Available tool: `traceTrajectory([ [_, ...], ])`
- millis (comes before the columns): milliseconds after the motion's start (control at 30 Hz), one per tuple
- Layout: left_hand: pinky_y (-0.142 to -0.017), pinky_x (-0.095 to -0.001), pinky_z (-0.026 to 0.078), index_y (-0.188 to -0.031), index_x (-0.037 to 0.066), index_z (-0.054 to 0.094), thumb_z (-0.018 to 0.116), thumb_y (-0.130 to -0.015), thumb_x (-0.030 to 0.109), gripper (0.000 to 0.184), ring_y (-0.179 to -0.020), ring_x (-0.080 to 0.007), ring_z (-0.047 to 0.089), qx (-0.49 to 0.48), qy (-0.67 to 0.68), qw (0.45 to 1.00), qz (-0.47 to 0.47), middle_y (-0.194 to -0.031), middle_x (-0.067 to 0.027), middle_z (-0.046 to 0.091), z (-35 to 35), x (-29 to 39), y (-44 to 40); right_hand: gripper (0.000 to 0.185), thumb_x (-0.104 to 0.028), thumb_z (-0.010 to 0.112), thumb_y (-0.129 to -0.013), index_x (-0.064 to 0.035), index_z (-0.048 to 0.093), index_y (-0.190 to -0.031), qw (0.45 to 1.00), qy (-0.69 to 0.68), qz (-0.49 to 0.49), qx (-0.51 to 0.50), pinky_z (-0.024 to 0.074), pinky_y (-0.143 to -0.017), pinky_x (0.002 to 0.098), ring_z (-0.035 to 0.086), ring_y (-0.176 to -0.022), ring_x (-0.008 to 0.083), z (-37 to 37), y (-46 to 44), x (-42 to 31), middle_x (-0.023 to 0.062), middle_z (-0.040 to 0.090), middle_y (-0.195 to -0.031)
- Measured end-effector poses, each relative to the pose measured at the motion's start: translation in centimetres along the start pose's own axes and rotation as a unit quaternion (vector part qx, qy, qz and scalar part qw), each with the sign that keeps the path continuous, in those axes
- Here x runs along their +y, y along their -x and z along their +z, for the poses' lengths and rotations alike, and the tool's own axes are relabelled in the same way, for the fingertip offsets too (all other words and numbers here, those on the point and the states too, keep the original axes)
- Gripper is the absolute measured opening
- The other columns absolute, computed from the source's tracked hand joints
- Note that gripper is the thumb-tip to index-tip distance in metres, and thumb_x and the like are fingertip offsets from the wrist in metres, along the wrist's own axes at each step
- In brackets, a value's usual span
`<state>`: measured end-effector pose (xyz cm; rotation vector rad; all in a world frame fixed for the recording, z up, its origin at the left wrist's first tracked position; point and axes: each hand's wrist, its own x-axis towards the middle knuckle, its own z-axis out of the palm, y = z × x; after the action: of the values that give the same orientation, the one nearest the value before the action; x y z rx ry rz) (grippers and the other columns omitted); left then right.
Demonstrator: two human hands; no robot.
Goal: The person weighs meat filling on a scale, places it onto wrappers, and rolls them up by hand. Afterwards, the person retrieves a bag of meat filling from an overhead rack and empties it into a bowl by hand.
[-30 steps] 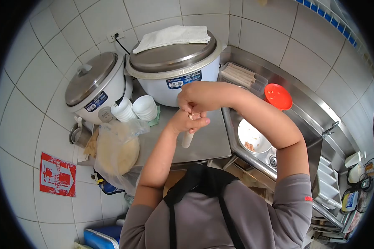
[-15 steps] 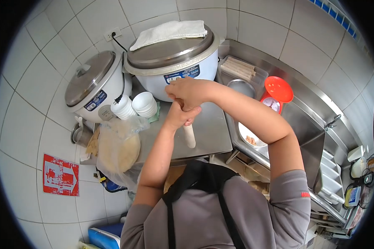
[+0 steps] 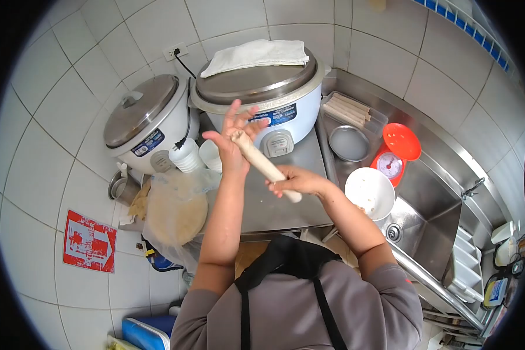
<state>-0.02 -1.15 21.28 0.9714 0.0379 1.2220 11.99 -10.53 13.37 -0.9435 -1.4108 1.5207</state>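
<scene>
My right hand (image 3: 294, 181) is wrapped round the lower part of a pale, long roll (image 3: 261, 163), held slanting above the steel counter (image 3: 286, 209). The roll's upper end looks gathered and lies beside the palm of my left hand (image 3: 236, 135), whose fingers are spread. Behind my hands stands a large rice cooker (image 3: 300, 111) with a folded white cloth (image 3: 256, 56) on its lid. Several similar rolls (image 3: 347, 109) lie in a clear tray at the right. A white bowl (image 3: 370, 191) holds some bits of filling.
A second rice cooker (image 3: 140, 119) stands left, near stacked white cups (image 3: 184, 156) and a plastic bag of round wrappers (image 3: 175, 213). To the right are a round metal pan (image 3: 349, 144), a red scale (image 3: 389, 166), a red dish (image 3: 402, 142) and the sink (image 3: 423, 219).
My left hand has opened and its fingers have spread. My right hand has moved down from the roll's top to its lower part, and the roll now slants.
</scene>
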Motion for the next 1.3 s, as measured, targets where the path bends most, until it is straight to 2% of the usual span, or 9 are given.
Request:
traceTrajectory([
  [67, -0.088, -0.0351, 0.042, -0.122, 0.004, 0.039, 0.026, -0.08, 0.071, 0.08, -0.083, -0.0272, 0.058, 0.156, 0.021, 0.987, 0.004, -0.1, -0.0138, 0.053, -0.4, 0.0, 0.0, 0.032, -0.026, 0.067, -0.077, -0.0025, 0.053, -0.095, 0.982, 0.137, 0.022, 0.127, 0.0456, -0.065, 0.0319, 0.056, -0.067, 0.0169, -0.3, 0.2, -1.1, 0.006, 0.058, -0.079],
  [233, -0.065, -0.0296, 0.046, -0.108, 0.003, 0.045, 0.055, -0.086, 0.036, 0.041, -0.067, -0.0178, 0.056, 0.173, -0.07, 0.982, -0.017, -0.084, -0.0093, 0.055, -1.4, -3.4, 2.2, 0.035, -0.024, 0.068, -0.074, 0.0009, 0.053, -0.094, 0.804, 0.492, -0.07, 0.326, 0.0443, -0.066, 0.0356, 0.056, -0.073, 0.0303, 1.1, 1.0, -1.1, 0.0147, 0.058, -0.084],
  [333, -0.051, -0.0254, 0.041, -0.09, 0.004, 0.048, 0.061, -0.083, 0.018, 0.021, -0.055, -0.0115, 0.049, 0.128, -0.164, 0.977, -0.044, -0.068, -0.0037, 0.051, -0.7, -3.0, 3.4, 0.04, -0.021, 0.067, -0.074, 0.0005, 0.054, -0.105, 0.881, 0.363, -0.109, 0.284, 0.042, -0.077, 0.0362, 0.054, -0.089, 0.0315, 1.5, 2.5, -1.9, 0.0163, 0.057, -0.098],
  [567, -0.058, -0.0202, 0.042, -0.078, 0.002, 0.052, 0.057, -0.078, 0.002, 0.006, -0.066, -0.0054, 0.05, 0.022, -0.295, 0.955, 0.023, -0.07, 0.0003, 0.056, 0.5, -2.5, 6.2, 0.031, -0.022, 0.066, -0.075, -0.0095, 0.064, -0.103, 0.663, 0.598, -0.336, 0.3, 0.0288, -0.098, 0.0454, 0.047, -0.112, 0.0266, 4.1, 3.2, -8.5, 0.0055, 0.058, -0.107],
  [767, -0.051, -0.019, 0.039, -0.073, 0.003, 0.049, 0.055, -0.076, -0.002, 0.008, -0.06, -0.004, 0.046, -0.005, -0.285, 0.958, 0.018, -0.068, 0.0003, 0.053, 1.4, -1.9, 6.7, 0.021, -0.025, 0.067, -0.073, -0.0122, 0.068, -0.09, 0.672, 0.611, -0.334, 0.252, 0.0278, -0.099, 0.0464, 0.046, -0.112, 0.0293, 3.7, 2.9, -8.9, 0.0044, 0.058, -0.104],
  [900, -0.04, -0.0206, 0.036, -0.067, 0.006, 0.049, 0.059, -0.078, 0.007, 0.015, -0.047, -0.0058, 0.044, -0.022, -0.186, 0.972, -0.14, -0.058, -0.0006, 0.048, 0.7, -1.6, 6.3, 0.032, -0.027, 0.067, -0.075, -0.009, 0.062, -0.101, 0.726, 0.555, -0.334, 0.23, 0.0324, -0.096, 0.0417, 0.045, -0.112, 0.0275, 2.8, 3.0, -9.2, 0.0067, 0.056, -0.104],
  [1000, -0.038, -0.0231, 0.038, -0.07, 0.007, 0.051, 0.061, -0.081, 0.02, 0.02, -0.043, -0.0107, 0.048, -0.026, -0.101, 0.967, -0.232, -0.055, -0.0026, 0.048, 0.5, -0.4, 4.9, 0.048, -0.027, 0.065, -0.079, -0.0039, 0.047, -0.117, 0.897, 0.182, -0.303, 0.266, 0.0381, -0.09, 0.0361, 0.051, -0.106, 0.0227, 1.3, 2.2, -4.2, 0.0072, 0.057, -0.099],
  [1100, -0.042, -0.0246, 0.041, -0.075, 0.007, 0.051, 0.061, -0.081, 0.026, 0.022, -0.047, -0.0111, 0.05, 0.027, -0.066, 0.991, -0.117, -0.057, -0.0028, 0.049, -0.1, -0.5, 3.6, 0.057, -0.026, 0.063, -0.082, -0.0001, 0.034, -0.125, 0.998, -0.043, -0.048, 0.012, 0.0429, -0.081, 0.0298, 0.056, -0.09, 0.016, 2.5, 3.1, -0.2, 0.0057, 0.057, -0.095],
  [1300, -0.049, -0.0249, 0.037, -0.077, 0.01, 0.047, 0.058, -0.083, 0.039, 0.032, -0.049, -0.0118, 0.04, 0.17, 0.076, 0.982, -0.039, -0.06, 0.0007, 0.04, -5.9, -1.4, 2.0, 0.045, -0.02, 0.063, -0.082, -0.0018, 0.041, -0.116, 0.991, 0.127, 0.048, -0.005, 0.043, -0.067, 0.024, 0.053, -0.07, 0.01, -0.2, 3.3, -1.4, 0.0036, 0.056, -0.087],
])
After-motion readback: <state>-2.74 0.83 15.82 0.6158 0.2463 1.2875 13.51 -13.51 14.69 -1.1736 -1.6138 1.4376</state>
